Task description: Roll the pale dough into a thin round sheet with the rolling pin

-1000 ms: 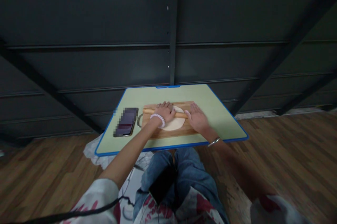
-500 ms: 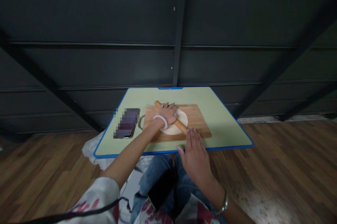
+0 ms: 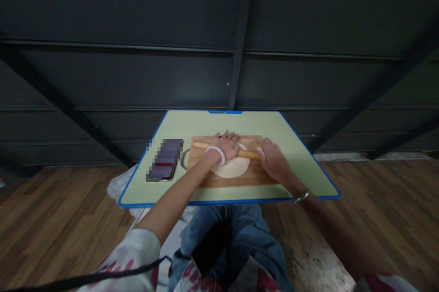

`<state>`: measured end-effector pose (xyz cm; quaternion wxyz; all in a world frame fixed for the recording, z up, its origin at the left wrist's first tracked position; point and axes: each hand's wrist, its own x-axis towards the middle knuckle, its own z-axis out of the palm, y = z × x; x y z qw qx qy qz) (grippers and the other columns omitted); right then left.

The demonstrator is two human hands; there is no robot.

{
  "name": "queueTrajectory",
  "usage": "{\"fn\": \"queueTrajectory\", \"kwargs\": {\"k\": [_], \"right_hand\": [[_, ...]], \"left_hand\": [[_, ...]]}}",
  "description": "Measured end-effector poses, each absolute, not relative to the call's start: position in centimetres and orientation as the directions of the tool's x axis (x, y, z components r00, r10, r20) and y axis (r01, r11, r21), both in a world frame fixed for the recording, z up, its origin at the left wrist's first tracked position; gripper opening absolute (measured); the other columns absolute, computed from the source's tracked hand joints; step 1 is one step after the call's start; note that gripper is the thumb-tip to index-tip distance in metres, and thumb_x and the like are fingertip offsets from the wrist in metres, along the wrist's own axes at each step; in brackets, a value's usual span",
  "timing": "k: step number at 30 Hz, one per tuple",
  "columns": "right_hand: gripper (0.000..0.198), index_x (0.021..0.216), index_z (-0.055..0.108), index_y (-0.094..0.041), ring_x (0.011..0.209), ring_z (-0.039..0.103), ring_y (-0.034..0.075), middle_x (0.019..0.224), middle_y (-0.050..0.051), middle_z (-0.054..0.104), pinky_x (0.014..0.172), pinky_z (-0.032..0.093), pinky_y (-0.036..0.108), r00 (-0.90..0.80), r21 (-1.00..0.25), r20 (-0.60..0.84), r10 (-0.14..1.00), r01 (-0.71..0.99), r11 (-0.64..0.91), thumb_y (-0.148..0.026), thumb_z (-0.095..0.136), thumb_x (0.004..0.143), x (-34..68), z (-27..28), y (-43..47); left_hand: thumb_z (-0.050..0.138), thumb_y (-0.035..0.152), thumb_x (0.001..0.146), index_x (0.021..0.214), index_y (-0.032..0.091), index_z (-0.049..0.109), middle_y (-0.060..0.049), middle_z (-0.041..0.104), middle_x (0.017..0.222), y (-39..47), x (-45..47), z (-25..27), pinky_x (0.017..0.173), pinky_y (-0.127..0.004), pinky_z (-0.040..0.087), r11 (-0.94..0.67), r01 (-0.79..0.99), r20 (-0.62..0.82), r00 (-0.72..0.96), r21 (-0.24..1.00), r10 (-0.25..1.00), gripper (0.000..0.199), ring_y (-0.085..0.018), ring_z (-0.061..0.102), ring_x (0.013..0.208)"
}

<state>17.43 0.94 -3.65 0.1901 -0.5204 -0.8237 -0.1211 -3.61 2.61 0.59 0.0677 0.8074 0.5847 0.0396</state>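
A wooden rolling pin (image 3: 248,154) lies across a flat round of pale dough (image 3: 232,169) on a wooden cutting board (image 3: 255,177). My left hand (image 3: 226,145), a beaded band at its wrist, presses flat on the pin's left-middle part with fingers spread. At the pin's right end my right hand (image 3: 275,160) rests with its fingers stretched out, palm down. Neither hand is wrapped round the pin. Part of the dough is hidden beneath the pin and my left hand.
The board sits on a small pale-green table with a blue edge (image 3: 226,202). On its left lies a phone (image 3: 166,159) with a blurred screen, beside the board's metal handle (image 3: 184,158). A dark panelled wall (image 3: 154,82) rises behind. Another dark phone (image 3: 211,246) rests on my lap.
My right hand has moved forward and right, bringing the pin's right end away from me. The pin has turned from a steep slant to nearly crosswise. My left hand stays on it.
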Motion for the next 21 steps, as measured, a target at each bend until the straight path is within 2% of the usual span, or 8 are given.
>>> {"fn": "queueTrajectory", "kwargs": {"k": [2, 4, 9, 12, 15, 21], "right_hand": [[0.053, 0.129, 0.050, 0.001, 0.132, 0.040, 0.030, 0.135, 0.025, 0.050, 0.108, 0.028, 0.049, -0.376, 0.004, 0.373, 0.848, 0.915, 0.404, -0.031, 0.020, 0.099, 17.1, -3.0, 2.8], [0.052, 0.132, 0.047, -0.002, 0.133, 0.038, 0.028, 0.139, 0.020, 0.047, 0.109, 0.027, 0.048, -0.290, -0.057, 0.315, 0.904, 0.945, 0.323, -0.029, 0.018, 0.099, 16.6, -2.2, 4.4], [0.054, 0.138, 0.041, -0.005, 0.135, 0.035, 0.025, 0.144, 0.015, 0.042, 0.111, 0.026, 0.045, -0.251, -0.152, 0.215, 0.944, 0.946, 0.286, -0.030, 0.015, 0.099, 15.8, -1.1, 5.8], [0.053, 0.134, 0.045, -0.001, 0.132, 0.040, 0.026, 0.139, 0.018, 0.048, 0.109, 0.030, 0.043, -0.289, -0.113, 0.278, 0.916, 0.937, 0.330, -0.028, 0.017, 0.098, 16.0, -1.6, 4.6], [0.048, 0.131, 0.049, -0.001, 0.129, 0.044, 0.025, 0.135, 0.020, 0.052, 0.108, 0.032, 0.041, -0.333, -0.050, 0.383, 0.862, 0.924, 0.380, -0.023, 0.022, 0.097, 16.5, -2.4, 1.8], [0.044, 0.128, 0.049, 0.000, 0.127, 0.045, 0.027, 0.133, 0.023, 0.053, 0.106, 0.035, 0.043, -0.324, -0.056, 0.487, 0.811, 0.915, 0.400, -0.025, 0.031, 0.096, 15.6, -2.9, -5.5]], "left_hand": [[0.041, 0.045, 0.092, 0.136, 0.024, 0.043, -0.008, 0.041, 0.145, 2.9, -3.5, 0.7, 0.109, -0.053, 0.023, -0.299, 0.939, -0.025, 0.307, 0.168, 0.951, 0.049, -0.028, 0.035, 0.134], [0.041, 0.047, 0.092, 0.134, 0.021, 0.044, -0.010, 0.041, 0.144, 3.2, -3.5, 0.8, 0.109, -0.055, 0.024, -0.292, 0.940, -0.031, 0.302, 0.174, 0.953, 0.049, -0.028, 0.036, 0.132], [0.024, 0.036, 0.093, 0.135, 0.019, 0.041, -0.010, 0.042, 0.145, 3.5, -3.4, 0.9, 0.109, -0.057, 0.022, -0.259, 0.948, -0.055, 0.273, 0.183, 0.960, 0.048, -0.026, 0.034, 0.135], [0.023, 0.038, 0.092, 0.135, 0.019, 0.042, -0.010, 0.040, 0.146, 3.4, -3.5, 0.8, 0.109, -0.061, 0.017, -0.249, 0.952, -0.054, 0.262, 0.176, 0.964, 0.051, -0.029, 0.029, 0.138], [0.023, 0.037, 0.091, 0.134, 0.018, 0.044, -0.010, 0.043, 0.144, 3.2, -3.5, 0.6, 0.111, -0.059, 0.012, -0.260, 0.956, -0.014, 0.264, 0.139, 0.964, 0.052, -0.029, 0.030, 0.137], [0.025, 0.031, 0.090, 0.130, 0.016, 0.051, -0.010, 0.049, 0.140, 3.5, -3.0, 0.2, 0.113, -0.054, 0.008, -0.316, 0.948, 0.094, 0.311, 0.047, 0.946, 0.049, -0.028, 0.032, 0.136]]}}
